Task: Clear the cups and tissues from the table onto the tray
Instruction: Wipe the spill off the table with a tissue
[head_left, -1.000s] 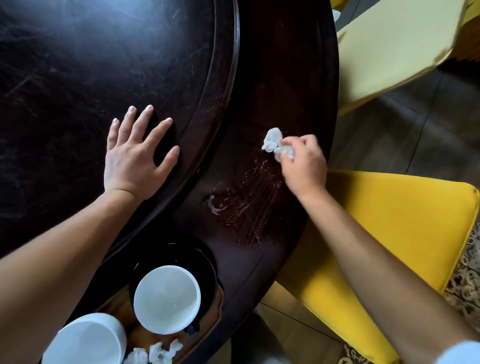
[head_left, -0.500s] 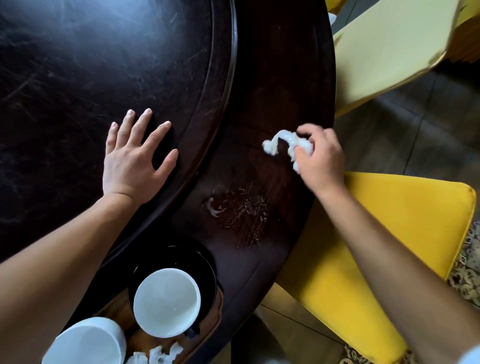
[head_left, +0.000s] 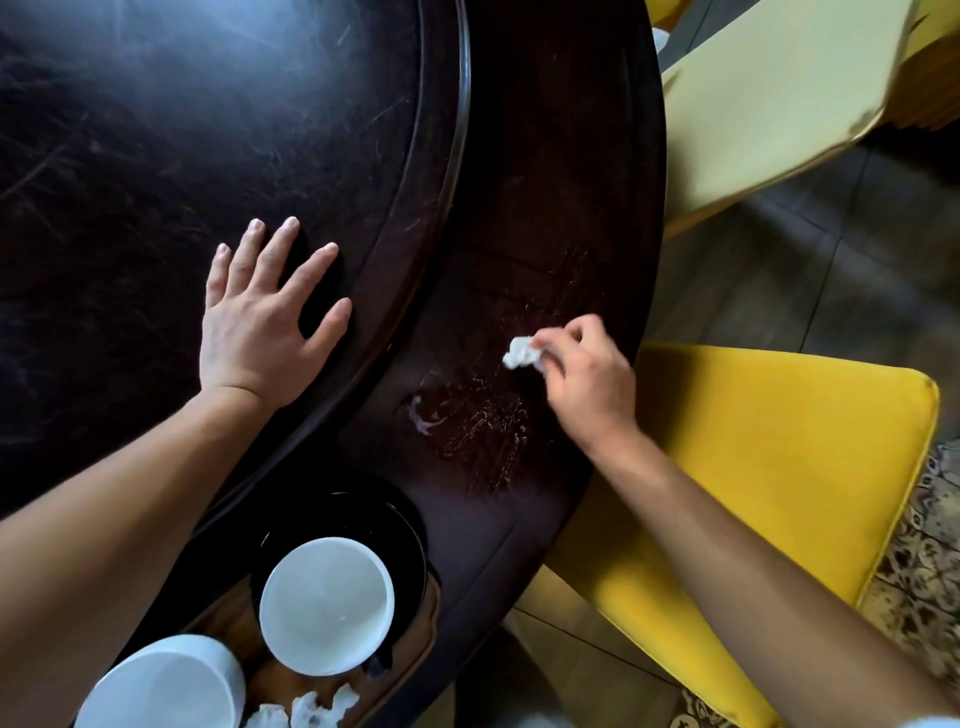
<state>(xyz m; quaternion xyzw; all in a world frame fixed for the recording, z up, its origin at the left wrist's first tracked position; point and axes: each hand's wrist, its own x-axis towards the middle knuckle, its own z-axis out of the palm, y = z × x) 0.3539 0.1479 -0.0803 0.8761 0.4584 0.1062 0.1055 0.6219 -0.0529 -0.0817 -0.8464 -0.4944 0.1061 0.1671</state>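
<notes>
**Crumpled tissue pinched over a smeared tabletop**

The right hand (head_left: 587, 382) pinches a crumpled white tissue (head_left: 521, 353) between its fingers (head_left: 558, 338), low over the outer ring of the dark tabletop (head_left: 545, 156), beside wet streaks (head_left: 483, 426). The left hand (head_left: 260, 322) lies flat on the raised inner disc (head_left: 208, 130), fingers spread wide, holding nothing. At the near edge a wooden tray (head_left: 234, 618) carries a black saucer (head_left: 363, 512) with a white cup (head_left: 326, 605), a second cup (head_left: 161, 686) and used tissues (head_left: 311, 709). A yellow chair (head_left: 779, 441) stands just beside the table

Dim daylight glare on dark table (head_left: 156, 130), wide-angle edge bending.
</notes>
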